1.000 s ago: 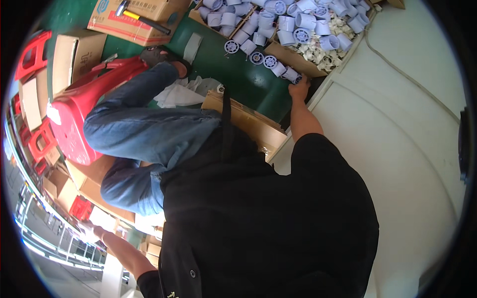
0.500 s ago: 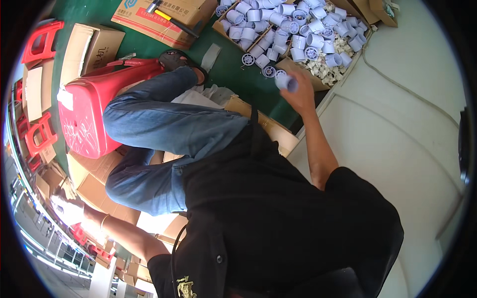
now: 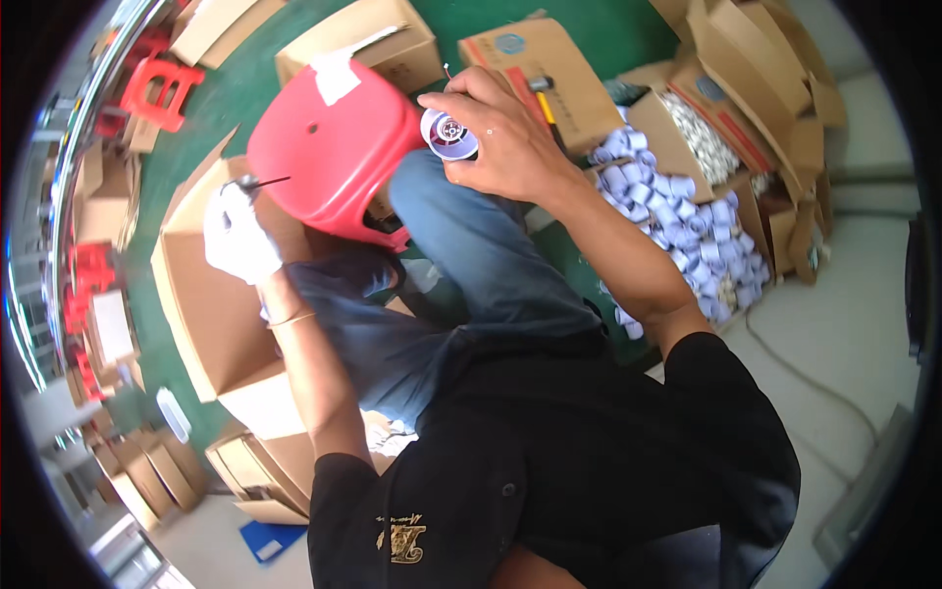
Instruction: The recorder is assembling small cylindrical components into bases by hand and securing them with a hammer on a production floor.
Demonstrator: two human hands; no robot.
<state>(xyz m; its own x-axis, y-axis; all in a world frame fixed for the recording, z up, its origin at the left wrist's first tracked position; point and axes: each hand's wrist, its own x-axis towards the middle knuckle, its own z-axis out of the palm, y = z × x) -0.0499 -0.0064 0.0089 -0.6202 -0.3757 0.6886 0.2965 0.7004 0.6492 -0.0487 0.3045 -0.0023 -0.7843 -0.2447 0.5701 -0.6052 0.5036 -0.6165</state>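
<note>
My right hand point(image 3: 515, 142), bare, grips a pale lavender plastic cup-shaped part point(image 3: 449, 149) by its rim, with a spoked round piece visible inside it. A thin wire end shows just above the fingers. My left hand point(image 3: 238, 240), in a white glove, is closed around a slim tool with a thin dark shaft point(image 3: 272, 182), whose exact kind I cannot make out. The shaft points toward the red stool point(image 3: 324, 147). Many more lavender cup parts point(image 3: 677, 216) lie heaped to the right of my knees.
On the stool lies a white scrap point(image 3: 336, 80). An open carton point(image 3: 211, 324) stands under my left arm. A hammer point(image 3: 545, 98) with a yellow and black handle rests on a closed carton point(image 3: 491, 49). Opened cartons point(image 3: 775, 98) stand at the far right, beside a pale surface with a cable point(image 3: 824, 383).
My right hand has moved from beside the heap to above the stool's edge, carrying a lavender cup part. My left hand has come forward and inward. The whole view has turned.
</note>
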